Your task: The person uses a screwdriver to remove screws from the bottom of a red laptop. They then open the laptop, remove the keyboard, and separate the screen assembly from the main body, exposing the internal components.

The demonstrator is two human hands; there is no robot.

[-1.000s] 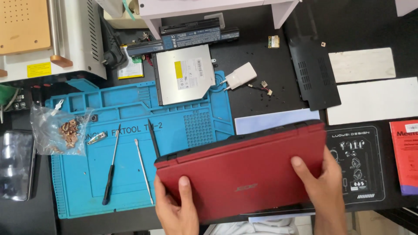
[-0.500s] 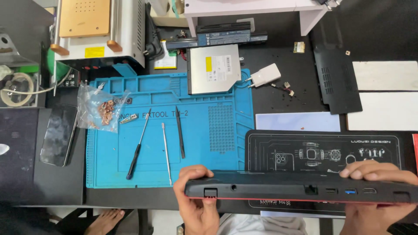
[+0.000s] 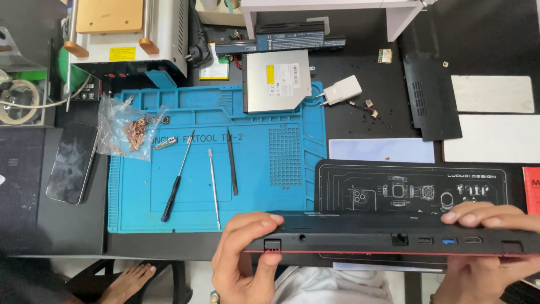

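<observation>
My left hand (image 3: 242,253) and right hand (image 3: 486,247) fingers clamp the closed laptop (image 3: 394,239) edge-on between them, above the surface (image 3: 365,121).

The laptop (image 3: 394,239) hides part of both hands.

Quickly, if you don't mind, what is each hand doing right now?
Left hand: closed on the left end of the laptop, which is held on edge.
Right hand: closed on the laptop's right end, fingers over the top.
</observation>
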